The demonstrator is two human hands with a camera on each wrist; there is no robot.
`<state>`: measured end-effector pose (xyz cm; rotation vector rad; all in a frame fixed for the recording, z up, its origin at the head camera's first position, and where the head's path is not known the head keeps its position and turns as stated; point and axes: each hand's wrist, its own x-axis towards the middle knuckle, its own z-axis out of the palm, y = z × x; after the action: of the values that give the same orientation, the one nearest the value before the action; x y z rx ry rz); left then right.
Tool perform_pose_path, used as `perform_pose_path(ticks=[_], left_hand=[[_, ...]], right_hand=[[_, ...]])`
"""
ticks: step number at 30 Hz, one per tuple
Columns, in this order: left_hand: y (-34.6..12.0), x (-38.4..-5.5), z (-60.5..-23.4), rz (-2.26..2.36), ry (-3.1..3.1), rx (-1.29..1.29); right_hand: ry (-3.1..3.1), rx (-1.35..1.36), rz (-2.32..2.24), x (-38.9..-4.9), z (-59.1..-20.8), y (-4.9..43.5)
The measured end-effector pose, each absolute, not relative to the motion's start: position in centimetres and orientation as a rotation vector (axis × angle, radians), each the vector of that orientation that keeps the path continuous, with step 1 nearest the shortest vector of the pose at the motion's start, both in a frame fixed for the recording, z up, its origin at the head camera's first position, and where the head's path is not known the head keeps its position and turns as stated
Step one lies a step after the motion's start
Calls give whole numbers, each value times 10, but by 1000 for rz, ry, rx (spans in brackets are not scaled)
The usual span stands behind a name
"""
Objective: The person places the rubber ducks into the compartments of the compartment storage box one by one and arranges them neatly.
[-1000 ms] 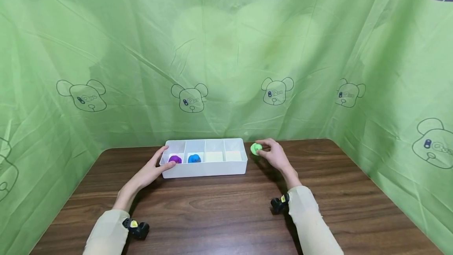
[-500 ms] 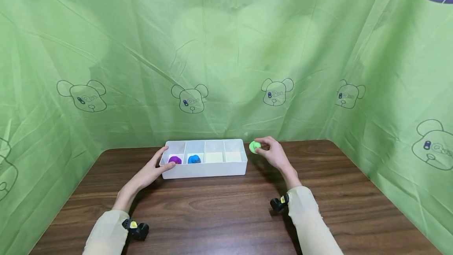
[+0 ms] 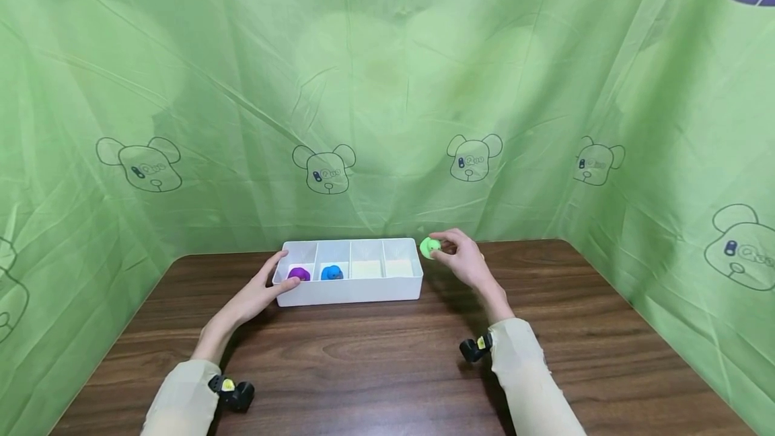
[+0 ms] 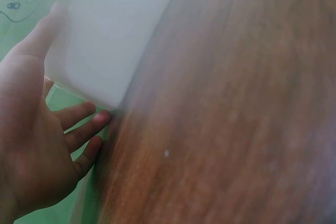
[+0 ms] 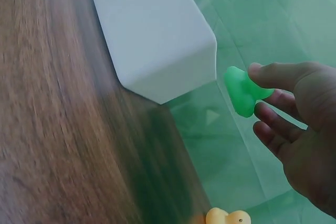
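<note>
A long white divided box (image 3: 349, 291) stands toward the back of the table. My left hand (image 3: 254, 296) holds its left end, thumb over the front rim and index finger at the back left corner; the left wrist view shows the other fingers by the end wall. A purple toy duck (image 3: 299, 274) sits in the leftmost compartment, a blue toy duck (image 3: 331, 272) in the one beside it. Just right of the box, my right hand (image 3: 466, 262) pinches a green toy duck (image 3: 429, 248) between thumb and fingers, raised above the table.
An orange-yellow toy duck (image 5: 227, 216) shows at the bottom edge of the right wrist view. The box's two right compartments show only their pale floors. Green printed cloth (image 3: 387, 99) hangs close behind the brown wooden table (image 3: 363, 369) and along both sides.
My right hand has lifted the green toy duck slightly and brought it left, nearer the box's right end. The left hand and the box have stayed in place.
</note>
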<state>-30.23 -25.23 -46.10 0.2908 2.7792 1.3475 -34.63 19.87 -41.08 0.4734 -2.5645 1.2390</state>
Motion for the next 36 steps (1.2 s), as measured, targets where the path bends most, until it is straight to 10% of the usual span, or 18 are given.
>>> perform_pose_path(ticks=[36], left_hand=[[-252, -302, -463, 1363, 2775, 296]], right_hand=[[-2632, 909, 967, -348, -386, 127]])
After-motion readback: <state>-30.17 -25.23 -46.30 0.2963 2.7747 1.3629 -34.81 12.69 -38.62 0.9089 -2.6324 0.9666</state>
